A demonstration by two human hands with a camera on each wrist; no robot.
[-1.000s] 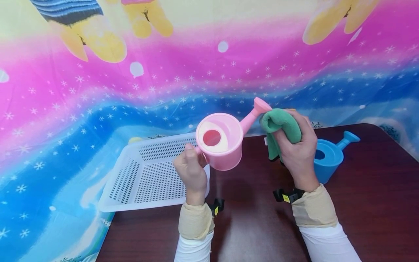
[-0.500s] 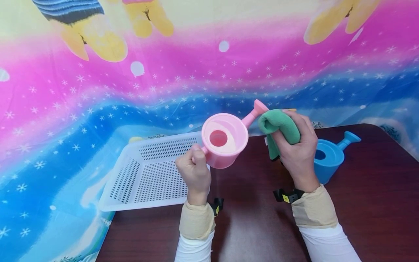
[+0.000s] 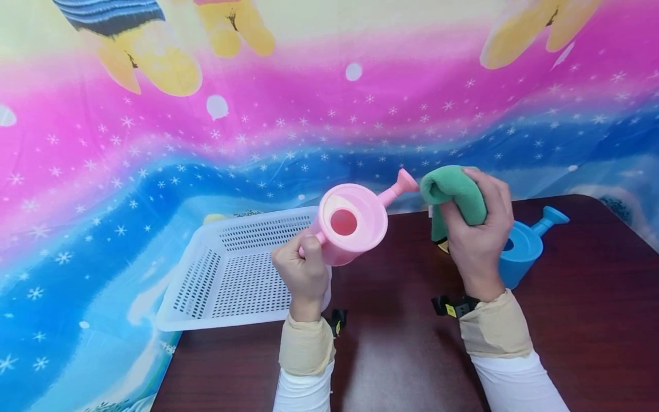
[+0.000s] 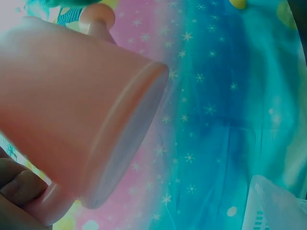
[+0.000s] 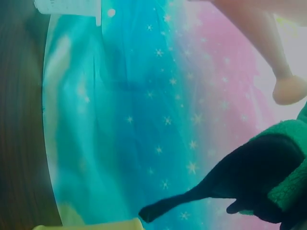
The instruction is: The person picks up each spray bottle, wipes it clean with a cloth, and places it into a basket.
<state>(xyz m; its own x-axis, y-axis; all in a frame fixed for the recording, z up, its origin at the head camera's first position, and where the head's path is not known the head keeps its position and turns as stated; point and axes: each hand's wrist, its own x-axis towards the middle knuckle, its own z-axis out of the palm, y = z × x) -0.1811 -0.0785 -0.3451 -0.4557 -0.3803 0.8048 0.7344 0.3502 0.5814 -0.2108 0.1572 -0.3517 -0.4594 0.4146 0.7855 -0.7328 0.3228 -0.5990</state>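
Note:
My left hand [image 3: 301, 272] grips the handle of a pink watering can [image 3: 355, 246], held up above the table. The can's open top and round filling hole face the head camera, and its spout points right. Its side and base fill much of the left wrist view, with curled fingers [image 4: 21, 184] round the handle. A folded green cloth [image 3: 460, 191] is pinched between thumb and fingers of my right hand [image 3: 481, 240]. A small gap parts the cloth from the spout's head [image 3: 407, 181]. In the right wrist view the cloth [image 5: 290, 191] hangs with a dark, shaded part.
A white perforated basket [image 3: 242, 320] stands on the dark wooden table [image 3: 391, 355] at left. Behind my right wrist stands a blue watering can [image 3: 520, 263], partly covered. A yellow thing [image 5: 96, 225] shows only its edge in the right wrist view. A printed curtain [image 3: 257, 131] hangs behind.
The pink watering can moved right, then tilted so its spout sits lower. My right hand has drawn the green cloth to the right, off the spout's head.

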